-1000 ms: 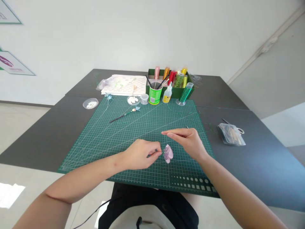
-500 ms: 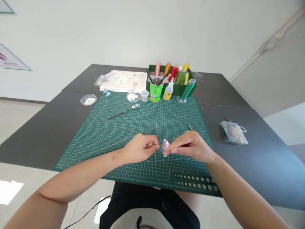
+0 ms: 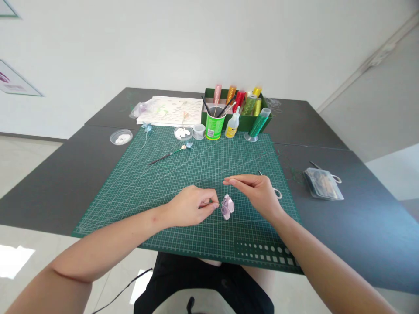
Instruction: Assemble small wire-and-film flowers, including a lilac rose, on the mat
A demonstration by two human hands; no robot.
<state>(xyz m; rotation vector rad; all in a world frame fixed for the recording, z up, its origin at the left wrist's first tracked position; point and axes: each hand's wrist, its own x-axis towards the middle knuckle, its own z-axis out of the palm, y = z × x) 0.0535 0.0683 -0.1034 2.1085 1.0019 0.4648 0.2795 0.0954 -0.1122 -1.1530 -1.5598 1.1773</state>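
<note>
A small pale purple flower (image 3: 227, 206) with thin petals hovers just above the green cutting mat (image 3: 137, 187). My left hand (image 3: 191, 205) pinches its short stem from the left, fingers closed. My right hand (image 3: 253, 192) is raised just to the right of and above the flower, thumb and forefinger pressed together in a pinch; what lies between them is too thin to make out. Small scissors (image 3: 276, 192) lie on the mat behind my right hand, partly hidden by it.
At the mat's far edge stand a green cup of brushes (image 3: 213, 126), a glue bottle (image 3: 232, 125), a green box of coloured thread spools (image 3: 244, 107) and small dishes (image 3: 183, 132). A stemmed flower (image 3: 170, 154) lies mid-mat. A clear pouch (image 3: 323, 184) sits right.
My right hand had closed in on the flower half a second ago; it has now lifted up and away again. The left hand keeps its hold, and the petals look more spread.
</note>
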